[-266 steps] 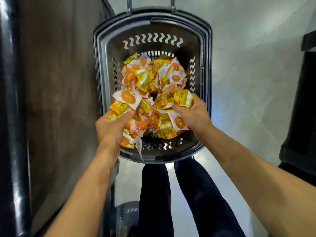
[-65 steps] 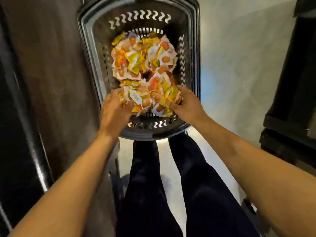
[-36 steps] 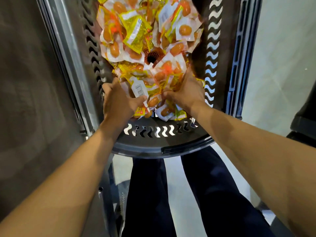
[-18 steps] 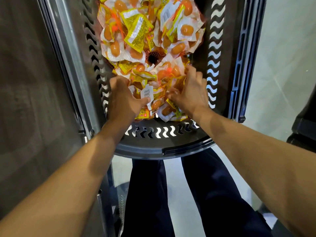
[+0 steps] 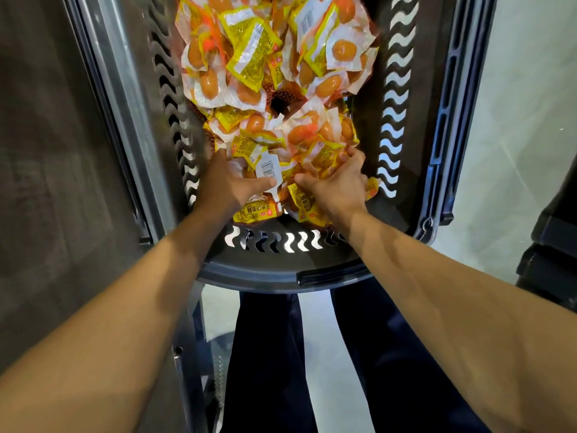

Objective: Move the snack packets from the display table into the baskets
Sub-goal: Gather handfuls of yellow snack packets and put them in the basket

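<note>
A dark plastic basket with wavy slots in its walls stands in front of me. It holds a heap of yellow and white snack packets, several with orange sausages showing through. Both my hands are inside the basket at its near end. My left hand grips packets on the left of a bundle of snack packets, its thumb against a white barcode tag. My right hand grips the bundle's right side with curled fingers. The fingertips of both hands are hidden among the packets.
A dark panel with a metal edge runs close along the basket's left side. Light floor lies to the right, with a dark object at the right edge. My legs in dark trousers are below the basket.
Both hands went from above the basket down into its near end with the bundle of packets. In the last half second they have barely shifted, and the right fingers curl tighter.
</note>
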